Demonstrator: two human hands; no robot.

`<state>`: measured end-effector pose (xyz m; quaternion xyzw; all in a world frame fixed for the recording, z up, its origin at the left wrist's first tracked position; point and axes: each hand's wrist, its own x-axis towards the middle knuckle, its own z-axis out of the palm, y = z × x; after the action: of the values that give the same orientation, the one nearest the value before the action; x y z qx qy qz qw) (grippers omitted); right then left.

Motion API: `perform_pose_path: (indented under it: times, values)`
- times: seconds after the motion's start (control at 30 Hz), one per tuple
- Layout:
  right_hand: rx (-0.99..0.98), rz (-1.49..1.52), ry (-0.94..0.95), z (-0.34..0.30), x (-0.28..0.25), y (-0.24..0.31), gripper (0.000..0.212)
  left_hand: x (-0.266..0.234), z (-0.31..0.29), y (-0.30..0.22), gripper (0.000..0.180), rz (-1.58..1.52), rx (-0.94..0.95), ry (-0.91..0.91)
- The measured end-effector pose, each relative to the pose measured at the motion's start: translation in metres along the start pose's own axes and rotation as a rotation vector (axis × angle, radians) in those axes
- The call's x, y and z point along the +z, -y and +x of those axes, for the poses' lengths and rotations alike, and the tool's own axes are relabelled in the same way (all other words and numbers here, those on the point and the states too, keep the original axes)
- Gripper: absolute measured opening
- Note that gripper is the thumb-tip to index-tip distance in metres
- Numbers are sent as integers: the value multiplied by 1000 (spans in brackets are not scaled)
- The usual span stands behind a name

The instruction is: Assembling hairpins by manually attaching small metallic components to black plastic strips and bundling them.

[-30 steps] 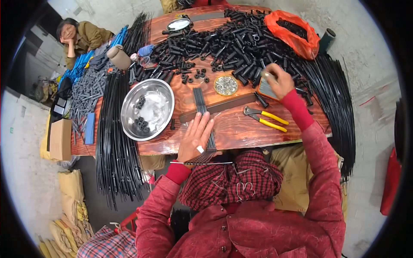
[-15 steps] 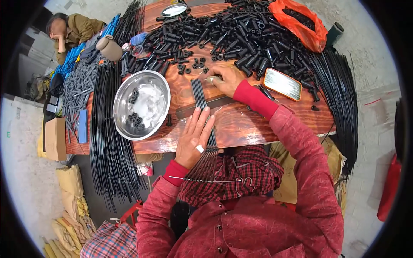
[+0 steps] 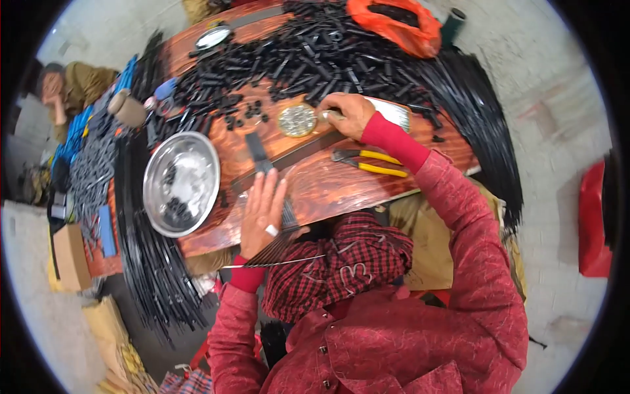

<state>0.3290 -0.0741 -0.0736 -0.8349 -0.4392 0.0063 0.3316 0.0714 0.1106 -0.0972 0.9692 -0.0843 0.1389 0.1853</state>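
My left hand [image 3: 261, 213] lies flat with fingers stretched over a narrow row of thin black rods [image 3: 257, 148]. These rods cross a dark flat bar [image 3: 308, 150] on the table, and their near ends fan out toward a thin metal rod [image 3: 298, 261] by my lap. My right hand [image 3: 351, 115] is closed in a pinch beside a round tin of small metal pieces [image 3: 297, 120]; whatever its fingers hold is too small to make out. Below the right wrist lie pliers with yellow handles [image 3: 377, 163]. A white rectangular tray [image 3: 392, 115] is partly hidden behind that hand.
A steel bowl [image 3: 181, 184] with small black parts stands left. Piles of black tubular parts [image 3: 315, 56] cover the far table, near an orange bag [image 3: 394, 26]. Bundles of long black rods [image 3: 154, 249] hang over the left edge. A person [image 3: 85, 88] sits at far left.
My right hand has moved right, away from the far ends of the rods, and the tin and pliers now show. My left hand stays on the rods. The whole view has shifted and turned.
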Motion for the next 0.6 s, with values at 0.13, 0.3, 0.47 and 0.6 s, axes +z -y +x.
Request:
perform_pose_path:
  times: [0.13,0.3,0.47,0.6]
  values:
    - [128,-230,-80,-39,-45,-54,16,4,0,2,95,18,-3,27]
    - [-99,-545,-153,-61,-50,-80,9,6,1,2,102,55,-15,64]
    - [-29,-510,-170,-68,-53,-86,6,6,4,-5,105,60,-41,95]
    - [59,-446,-179,-70,-53,-84,8,9,1,-5,109,81,-45,88]
